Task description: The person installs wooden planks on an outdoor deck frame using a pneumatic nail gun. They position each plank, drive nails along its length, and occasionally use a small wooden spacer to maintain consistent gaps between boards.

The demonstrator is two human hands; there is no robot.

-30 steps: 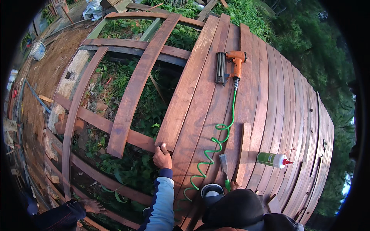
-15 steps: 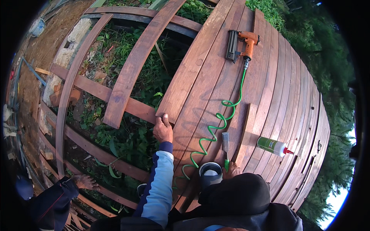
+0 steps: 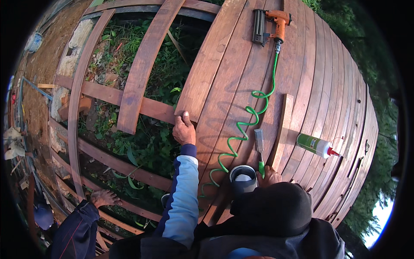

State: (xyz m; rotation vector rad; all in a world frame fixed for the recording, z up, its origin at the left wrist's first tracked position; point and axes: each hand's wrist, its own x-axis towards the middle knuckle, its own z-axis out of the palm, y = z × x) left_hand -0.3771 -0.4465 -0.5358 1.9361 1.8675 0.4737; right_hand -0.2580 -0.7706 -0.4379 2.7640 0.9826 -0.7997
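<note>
Currently, the left hand (image 3: 184, 129) pinches the near end of the edge board (image 3: 210, 64), thumb on top, fingers curled at its rim.
Right of the edge board, the right hand (image 3: 271, 176) lies beside a chisel (image 3: 259, 140) and a wood strip (image 3: 282, 129); its grip cannot be told. Farther out rests a nail gun (image 3: 280, 19). Decking (image 3: 312, 86) right of the edge board appears largely laid; left of it, two spaced boards (image 3: 148, 64) cross open joists (image 3: 108, 94), seemingly the uncovered remainder.
</note>
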